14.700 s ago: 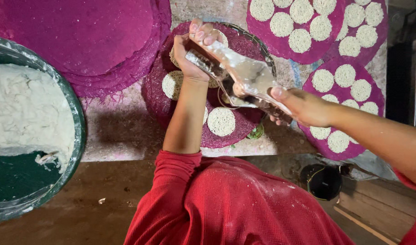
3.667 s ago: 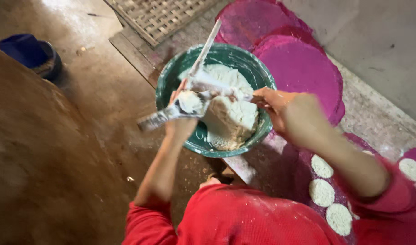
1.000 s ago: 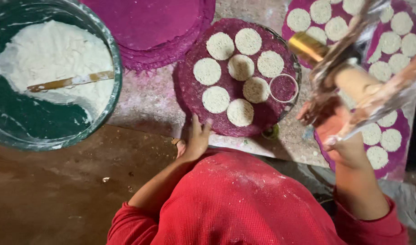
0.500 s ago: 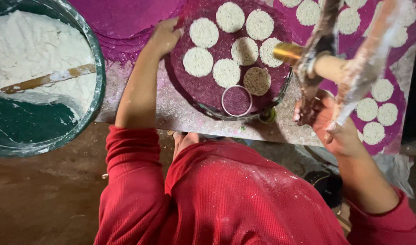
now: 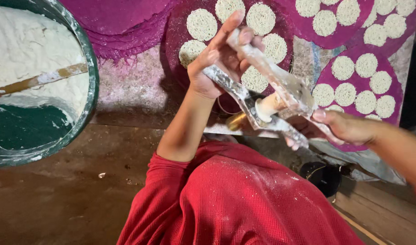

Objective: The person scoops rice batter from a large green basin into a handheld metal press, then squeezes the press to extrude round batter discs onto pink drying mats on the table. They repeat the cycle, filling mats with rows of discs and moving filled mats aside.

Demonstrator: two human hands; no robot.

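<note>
Your left hand [image 5: 217, 59] closes its grip around one flour-coated handle of the press tool [image 5: 267, 97], and your right hand [image 5: 339, 129] pinches the other end. You hold the tool above the near edge of the dark purple round tray [image 5: 171, 31], which carries white noodle discs [image 5: 201, 23]. The green bowl [image 5: 87, 90] of flour stands at the left.

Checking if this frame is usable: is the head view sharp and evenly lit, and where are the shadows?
Head view: mostly sharp, the press and both hands, left and right, only slightly soft; lit from above, with dark shadow under the left forearm and a dim floor; no glare.
</note>
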